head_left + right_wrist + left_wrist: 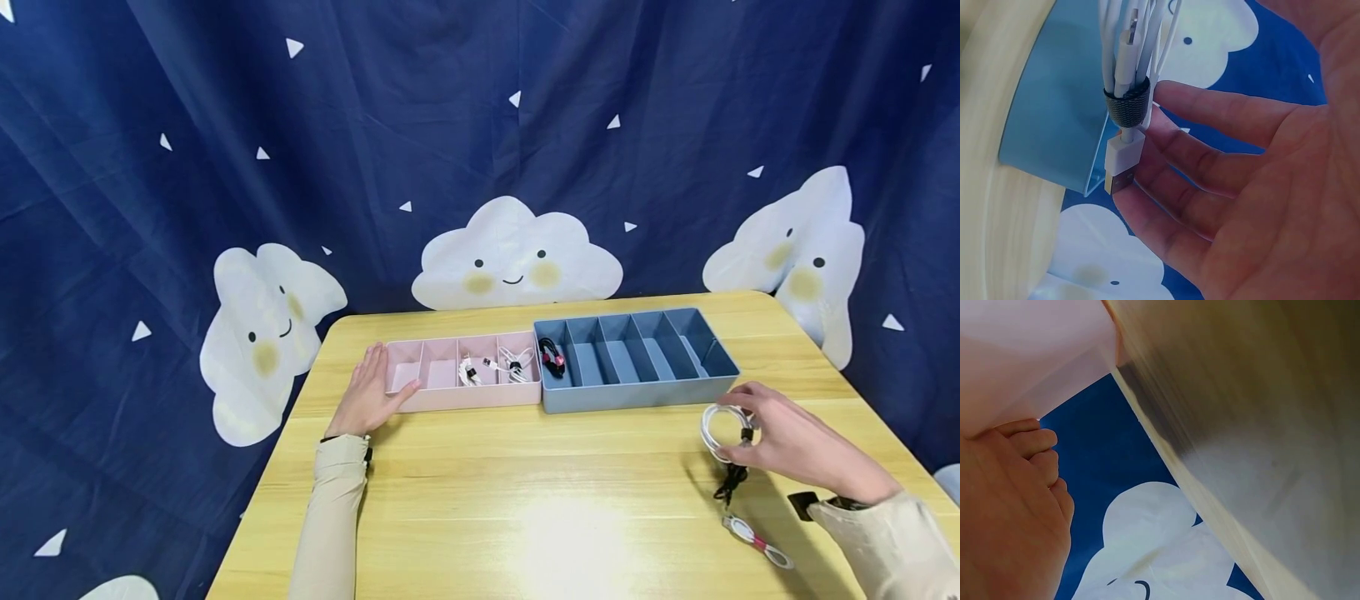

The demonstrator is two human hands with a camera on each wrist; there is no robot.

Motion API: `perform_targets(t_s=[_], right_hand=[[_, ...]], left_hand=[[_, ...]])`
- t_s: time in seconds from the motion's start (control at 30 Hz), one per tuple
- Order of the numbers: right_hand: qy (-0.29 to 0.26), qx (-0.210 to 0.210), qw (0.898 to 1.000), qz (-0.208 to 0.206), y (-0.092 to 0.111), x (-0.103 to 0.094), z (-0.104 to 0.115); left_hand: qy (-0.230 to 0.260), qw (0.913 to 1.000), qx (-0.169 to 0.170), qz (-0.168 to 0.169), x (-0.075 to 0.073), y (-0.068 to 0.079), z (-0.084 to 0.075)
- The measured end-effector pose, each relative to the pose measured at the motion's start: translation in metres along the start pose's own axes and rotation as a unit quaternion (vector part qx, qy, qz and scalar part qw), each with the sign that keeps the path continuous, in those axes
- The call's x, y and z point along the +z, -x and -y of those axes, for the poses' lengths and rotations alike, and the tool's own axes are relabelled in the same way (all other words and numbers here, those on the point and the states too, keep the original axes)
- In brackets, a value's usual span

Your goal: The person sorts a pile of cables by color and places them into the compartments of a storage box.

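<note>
My right hand [798, 443] pinches a coiled white USB cable [708, 432] in front of the blue divided box [637, 397]. In the right wrist view, a dark strap wraps the USB cable [1124, 65], and its plug hangs beside my fingers [1182, 194]. Against the left end of the pink divided box [465, 401] rests my left hand [363, 397], fingers along the end wall and thumb at the front. The left wrist view shows this hand [1013, 512] touching the pink wall [1054, 387].
Below the right hand lie a black cable [731, 483] and a white cable with a red tie [759, 544]. The pink box holds a white cable [468, 373] and another with a black strap [516, 367]. A black cable [552, 361] occupies the blue box's leftmost compartment.
</note>
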State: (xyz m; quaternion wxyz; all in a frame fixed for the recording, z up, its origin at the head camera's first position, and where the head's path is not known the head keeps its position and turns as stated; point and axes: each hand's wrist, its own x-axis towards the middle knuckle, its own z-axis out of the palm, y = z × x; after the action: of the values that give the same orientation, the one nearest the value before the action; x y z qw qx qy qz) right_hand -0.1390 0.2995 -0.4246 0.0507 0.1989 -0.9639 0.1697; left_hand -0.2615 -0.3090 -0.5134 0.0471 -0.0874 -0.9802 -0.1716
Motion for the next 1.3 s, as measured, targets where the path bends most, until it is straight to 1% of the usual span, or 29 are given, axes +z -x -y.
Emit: perform_targets(t_s=[0.27,0.53,0.67,0.87,1.07,1.3], right_hand=[[0.0,-0.005,1.0,-0.001,-0.005,-0.004,0.004],[-0.016,0.012,1.0,0.024,-0.012,-0.009,0.008],[-0.019,0.006,1.0,0.024,-0.016,-0.011,0.011],[-0.01,-0.011,1.0,0.017,-0.023,-0.013,0.015],[-0.017,-0.011,1.0,0.022,-0.029,-0.015,0.019],[-0.023,-0.008,0.999,0.031,-0.035,-0.017,0.022]], left_hand=[[0.001,1.0,0.001,0.001,-0.001,0.0,-0.001],[0.002,1.0,-0.001,0.005,-0.001,0.0,0.0],[0.005,0.9999,-0.002,0.009,-0.002,0.001,-0.001],[0.006,0.9999,-0.002,0.008,-0.002,0.002,-0.003],[0.009,1.0,-0.002,0.004,0.0,0.001,-0.001],[0.008,1.0,-0.001,0.005,-0.002,0.002,-0.002]])
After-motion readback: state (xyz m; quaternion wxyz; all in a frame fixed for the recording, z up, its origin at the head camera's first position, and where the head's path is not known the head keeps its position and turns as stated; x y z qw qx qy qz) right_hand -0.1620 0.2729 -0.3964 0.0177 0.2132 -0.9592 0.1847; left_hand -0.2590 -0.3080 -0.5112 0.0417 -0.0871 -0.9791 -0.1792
